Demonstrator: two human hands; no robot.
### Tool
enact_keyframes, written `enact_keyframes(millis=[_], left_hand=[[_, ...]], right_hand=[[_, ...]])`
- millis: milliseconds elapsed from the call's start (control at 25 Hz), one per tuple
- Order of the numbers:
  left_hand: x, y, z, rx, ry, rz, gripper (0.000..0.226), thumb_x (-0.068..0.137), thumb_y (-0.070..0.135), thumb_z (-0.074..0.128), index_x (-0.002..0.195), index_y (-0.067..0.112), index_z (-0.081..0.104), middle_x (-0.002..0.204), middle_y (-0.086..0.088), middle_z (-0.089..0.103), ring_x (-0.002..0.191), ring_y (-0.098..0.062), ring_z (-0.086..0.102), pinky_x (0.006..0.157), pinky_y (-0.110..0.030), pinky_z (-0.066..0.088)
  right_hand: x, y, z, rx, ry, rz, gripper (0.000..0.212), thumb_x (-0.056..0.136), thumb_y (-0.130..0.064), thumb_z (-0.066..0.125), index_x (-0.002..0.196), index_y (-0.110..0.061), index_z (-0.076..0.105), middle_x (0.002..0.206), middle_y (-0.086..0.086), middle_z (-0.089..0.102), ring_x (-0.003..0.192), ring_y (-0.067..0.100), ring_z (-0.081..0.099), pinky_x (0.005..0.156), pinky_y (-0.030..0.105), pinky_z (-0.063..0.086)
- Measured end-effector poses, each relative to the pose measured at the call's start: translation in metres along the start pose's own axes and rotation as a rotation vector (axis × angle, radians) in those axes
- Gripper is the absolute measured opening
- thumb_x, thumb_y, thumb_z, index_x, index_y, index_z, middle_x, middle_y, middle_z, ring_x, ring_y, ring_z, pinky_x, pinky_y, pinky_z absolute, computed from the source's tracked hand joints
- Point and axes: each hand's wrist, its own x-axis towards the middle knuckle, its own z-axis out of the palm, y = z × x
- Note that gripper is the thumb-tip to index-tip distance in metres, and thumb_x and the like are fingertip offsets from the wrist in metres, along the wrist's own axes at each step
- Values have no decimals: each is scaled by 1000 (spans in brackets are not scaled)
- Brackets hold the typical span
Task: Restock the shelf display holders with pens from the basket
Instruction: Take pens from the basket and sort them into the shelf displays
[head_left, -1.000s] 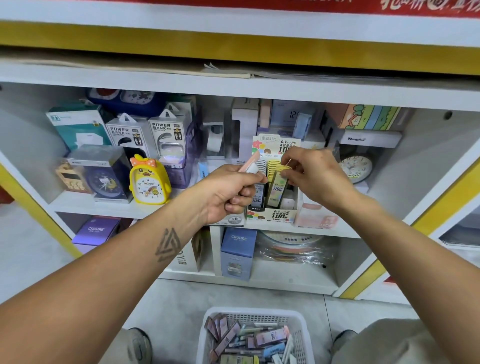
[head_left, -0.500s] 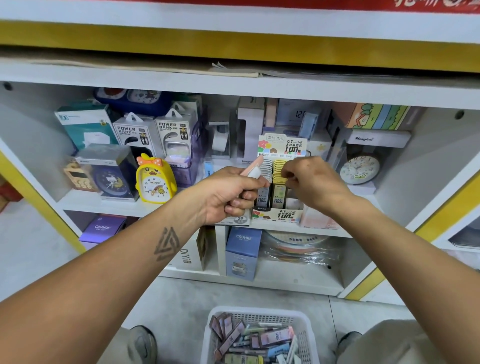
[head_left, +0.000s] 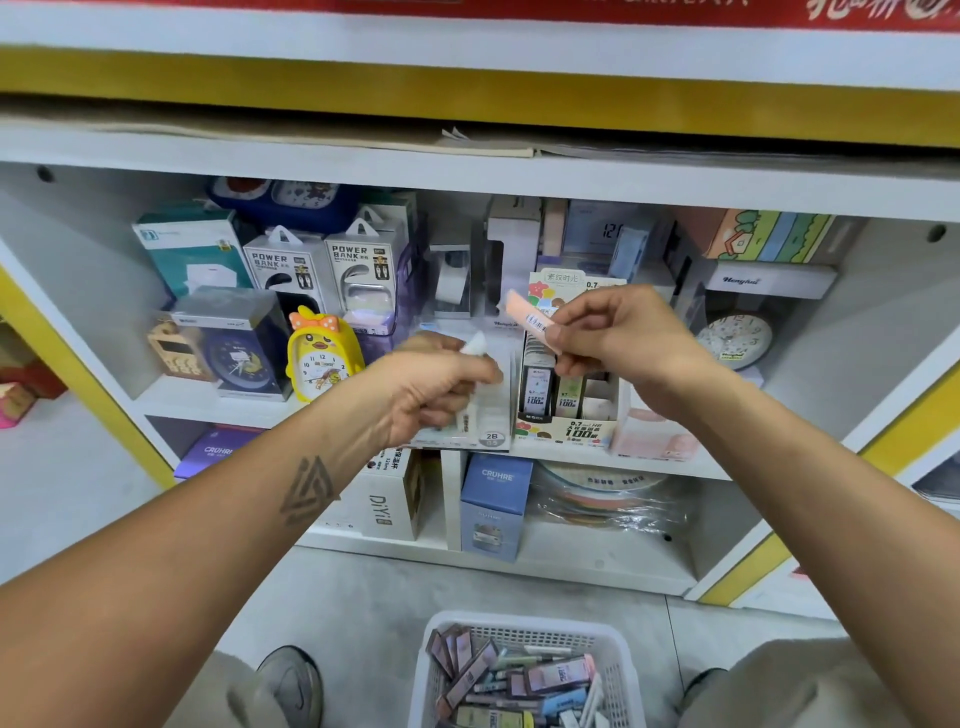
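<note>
A cardboard display holder (head_left: 567, 431) marked "100" stands on the middle shelf with slim packs upright in it. My right hand (head_left: 618, 335) pinches a peach-pink pack (head_left: 530, 318) just above the holder's left side. My left hand (head_left: 434, 387) grips a white pack (head_left: 474, 347) in front of a clear "2B" holder (head_left: 491, 438) left of the cardboard one. A white basket (head_left: 524, 634) on the floor below holds several mixed packs.
Power bank boxes (head_left: 322, 270), a yellow duck clock (head_left: 322, 358) and a boxed blue clock (head_left: 234, 343) fill the shelf's left. A round clock (head_left: 735, 340) and a pink item (head_left: 654, 436) sit to the right. CRUHRE boxes (head_left: 493, 499) stand on the lower shelf. My shoes flank the basket.
The peach-pink pack went from my left hand to my right, which rose from the holder. My left hand dropped slightly left and now holds only the white pack.
</note>
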Motion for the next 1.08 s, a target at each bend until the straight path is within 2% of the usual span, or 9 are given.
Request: enact_keyframes(millis=[160, 280, 520, 640, 720, 840, 920, 1000, 1080], left_hand=[[-5, 4, -13, -141, 164, 188, 17, 88, 18, 74, 97, 6, 67, 71, -9, 66, 36, -6, 22, 34, -16, 15], [-8, 6, -17, -141, 198, 240, 14, 88, 13, 73, 97, 3, 70, 73, -9, 65, 37, -6, 24, 33, -16, 17], [-11, 6, -22, 60, 268, 270, 17, 80, 18, 80, 81, 5, 68, 62, -5, 60, 37, -8, 30, 38, -16, 22], [-11, 3, -18, 100, 253, 264, 22, 82, 23, 80, 77, 5, 69, 55, -2, 57, 38, -10, 27, 40, -17, 21], [-11, 4, -19, 123, 256, 248, 26, 89, 29, 72, 84, 3, 71, 64, -7, 65, 40, -12, 26, 39, -18, 20], [-9, 4, -26, 422, 333, 297, 27, 96, 29, 61, 85, 8, 74, 76, -9, 74, 42, -10, 46, 38, -22, 36], [-8, -1, -32, 698, 313, 340, 29, 97, 28, 58, 87, 5, 72, 77, -15, 71, 61, -22, 60, 55, -30, 48], [-6, -10, -36, 974, 251, 400, 30, 98, 28, 55, 82, 4, 64, 74, -12, 60, 71, -31, 58, 59, -35, 44], [-5, -15, -38, 1193, 189, 500, 25, 98, 25, 52, 82, 9, 63, 87, -7, 56, 88, -30, 57, 72, -37, 47]], right_hand=[[-3, 5, 16, 98, -178, 73, 17, 87, 2, 72, 101, 7, 65, 80, 21, 74, 62, 25, 73, 61, 29, 62], [-3, 7, 31, -24, -232, 22, 17, 86, -1, 75, 101, 4, 68, 86, 22, 75, 58, 21, 69, 56, 33, 53], [4, 0, 54, -319, -196, -235, 40, 79, -23, 85, 113, -27, 63, 96, 2, 70, 68, 12, 61, 64, 29, 49], [6, 6, 67, -528, -140, -357, 26, 81, -26, 80, 99, -29, 61, 76, -9, 61, 63, 5, 54, 60, 27, 47], [9, 10, 66, -602, -135, -367, 14, 88, -22, 70, 99, -28, 62, 75, -10, 60, 68, 9, 59, 63, 28, 49], [13, 15, 50, -628, -169, -193, 18, 98, -16, 58, 107, -30, 64, 85, -3, 66, 79, 14, 71, 69, 36, 60], [12, 18, 42, -653, -197, -138, 25, 102, -15, 52, 115, -31, 66, 92, -2, 71, 84, 14, 72, 74, 39, 62], [8, 21, 41, -700, -203, -151, 28, 103, -14, 50, 121, -34, 61, 100, -4, 68, 89, 17, 70, 78, 38, 60], [7, 23, 42, -733, -183, -170, 22, 101, -14, 52, 111, -34, 55, 97, -4, 65, 87, 19, 69, 73, 39, 60]])
